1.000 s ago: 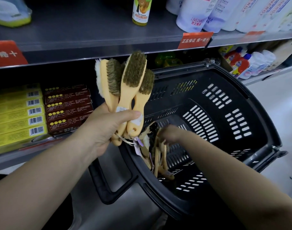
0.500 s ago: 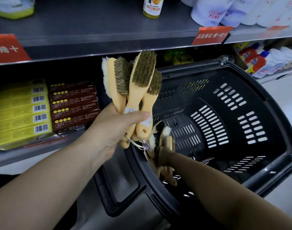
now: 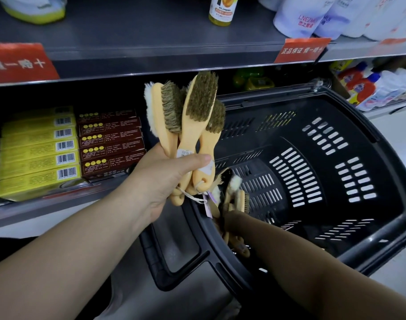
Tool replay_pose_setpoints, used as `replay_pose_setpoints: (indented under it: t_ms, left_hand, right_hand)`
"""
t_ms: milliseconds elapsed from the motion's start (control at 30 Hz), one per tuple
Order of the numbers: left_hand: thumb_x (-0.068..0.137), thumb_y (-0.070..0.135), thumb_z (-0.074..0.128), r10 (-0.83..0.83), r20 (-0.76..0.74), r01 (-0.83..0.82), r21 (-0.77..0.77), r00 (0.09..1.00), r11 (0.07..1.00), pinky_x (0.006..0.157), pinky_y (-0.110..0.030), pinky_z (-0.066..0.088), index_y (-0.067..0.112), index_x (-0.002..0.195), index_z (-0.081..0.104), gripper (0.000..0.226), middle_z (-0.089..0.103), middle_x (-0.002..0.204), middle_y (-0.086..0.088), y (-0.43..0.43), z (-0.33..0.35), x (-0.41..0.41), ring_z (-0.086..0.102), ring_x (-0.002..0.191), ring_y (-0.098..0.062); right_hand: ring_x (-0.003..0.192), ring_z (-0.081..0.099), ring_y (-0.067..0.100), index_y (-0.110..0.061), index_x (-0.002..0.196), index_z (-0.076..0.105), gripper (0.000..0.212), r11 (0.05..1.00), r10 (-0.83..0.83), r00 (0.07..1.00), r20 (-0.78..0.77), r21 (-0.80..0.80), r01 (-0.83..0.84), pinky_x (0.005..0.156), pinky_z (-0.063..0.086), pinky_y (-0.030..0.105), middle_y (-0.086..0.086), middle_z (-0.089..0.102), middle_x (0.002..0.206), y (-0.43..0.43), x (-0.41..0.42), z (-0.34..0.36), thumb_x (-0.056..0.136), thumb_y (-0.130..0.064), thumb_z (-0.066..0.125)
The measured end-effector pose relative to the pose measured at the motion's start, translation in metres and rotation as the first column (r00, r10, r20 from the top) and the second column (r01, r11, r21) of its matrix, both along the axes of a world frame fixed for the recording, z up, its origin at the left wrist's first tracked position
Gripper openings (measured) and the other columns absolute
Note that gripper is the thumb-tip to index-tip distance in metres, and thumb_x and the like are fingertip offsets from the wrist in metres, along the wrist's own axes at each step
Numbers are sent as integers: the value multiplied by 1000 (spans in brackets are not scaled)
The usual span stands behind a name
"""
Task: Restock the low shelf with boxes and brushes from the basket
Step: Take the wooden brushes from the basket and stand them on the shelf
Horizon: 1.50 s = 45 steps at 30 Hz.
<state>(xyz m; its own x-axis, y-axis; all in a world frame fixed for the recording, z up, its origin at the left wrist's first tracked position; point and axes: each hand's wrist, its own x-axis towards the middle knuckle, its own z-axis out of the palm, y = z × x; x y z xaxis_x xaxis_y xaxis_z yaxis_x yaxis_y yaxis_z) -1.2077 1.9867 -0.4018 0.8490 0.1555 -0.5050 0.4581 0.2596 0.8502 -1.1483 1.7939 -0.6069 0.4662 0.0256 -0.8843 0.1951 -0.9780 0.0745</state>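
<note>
Several bristle brushes (image 3: 192, 121) clutched in left hand (image 3: 165, 181); black basket (image 3: 386, 181) holds loose brushes (image 3: 235, 192), right hand (image 3: 234, 222) grasping them; boxes (image 3: 35, 153) on low shelf (image 3: 58, 203).

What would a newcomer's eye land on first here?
The fan of wooden brushes, bristles up, gripped in the left hand at centre frame. Just right, the big black basket, where the right hand grips a second bunch. At left, yellow boxes and brown boxes sit stacked on the low shelf.
</note>
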Motion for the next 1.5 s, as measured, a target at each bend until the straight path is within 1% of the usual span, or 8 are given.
replay_pose_setpoints:
  t_ms: [133, 233, 400, 567, 700, 900, 1100, 1500]
  left_hand:
    - [75, 23, 75, -7, -9, 7, 17, 1000, 1000, 34, -18, 32, 15, 97, 65, 26, 63, 55, -3, 1, -1, -1, 52, 38, -11]
    - [74, 25, 75, -10, -11, 11, 23, 1000, 1000, 34, -18, 32, 15, 98, 64, 28, 63, 54, -2, 1, -2, 1, 53, 39, -11]
    - [76, 25, 73, -25, -3, 25, 8, 1000, 1000, 35, -17, 29, 15, 99, 64, 27, 60, 51, 0, -2, -4, 3, 50, 39, -11]
    - [77, 22, 72, -25, -2, 24, -33, 1000, 999, 35, -16, 27, 15, 98, 64, 24, 57, 49, 0, -6, -3, 4, 46, 37, -10]
    - [76, 21, 73, -23, -9, 22, -43, 1000, 999, 35, -16, 26, 18, 91, 63, 18, 58, 51, 0, -7, -3, 4, 45, 37, -9]
    - [77, 22, 72, -12, 1, 12, -42, 1000, 999, 36, -15, 26, 17, 94, 62, 21, 59, 52, -1, -10, -4, 6, 46, 37, -10]
    - [79, 23, 71, -60, 22, 61, -51, 998, 997, 35, -14, 25, 17, 99, 62, 23, 55, 48, 1, -20, -5, 12, 44, 37, -10]
    - [76, 23, 73, -53, 92, 59, -63, 994, 996, 34, -15, 28, 24, 89, 62, 17, 62, 53, 4, -59, -13, 37, 48, 36, -7]
  right_hand:
    - [72, 51, 21, -1, 137, 38, 47, 992, -124, 988, -91, 15, 126, 68, 46, 30, 21, 55, 92, -6, 8, 15, 94, -16, 50]
    - [45, 54, 15, -3, 88, 58, 11, 933, -357, 922, -152, -3, 361, 45, 44, 22, 9, 57, 68, -18, 24, 29, 91, -11, 50]
    - [49, 64, 10, -7, 83, 60, 8, 788, -574, 803, -158, 161, 594, 41, 48, 18, 3, 68, 59, -38, 47, 48, 90, -8, 56]
    - [56, 54, 15, -3, 95, 60, 11, 901, -386, 919, -81, 180, 395, 50, 46, 24, 10, 60, 76, -31, 27, 32, 85, -8, 60]
    - [53, 39, 9, -17, 62, 46, 29, 976, -175, 983, -50, 127, 180, 49, 35, 18, -1, 44, 63, -8, 14, 21, 87, -14, 62]
    - [59, 39, 14, -13, 77, 54, 15, 946, -251, 962, -105, 187, 267, 54, 38, 24, 1, 44, 72, -17, 16, 8, 92, -11, 52]
    - [105, 59, 29, -1, 106, 59, 22, 677, -640, 736, -218, 293, 675, 94, 50, 39, 16, 61, 109, -39, 28, 6, 86, 3, 51]
    - [60, 62, 16, -1, 98, 57, 11, 166, -797, 425, -429, 520, 838, 53, 52, 27, 8, 60, 77, -79, 63, 119, 92, -6, 49]
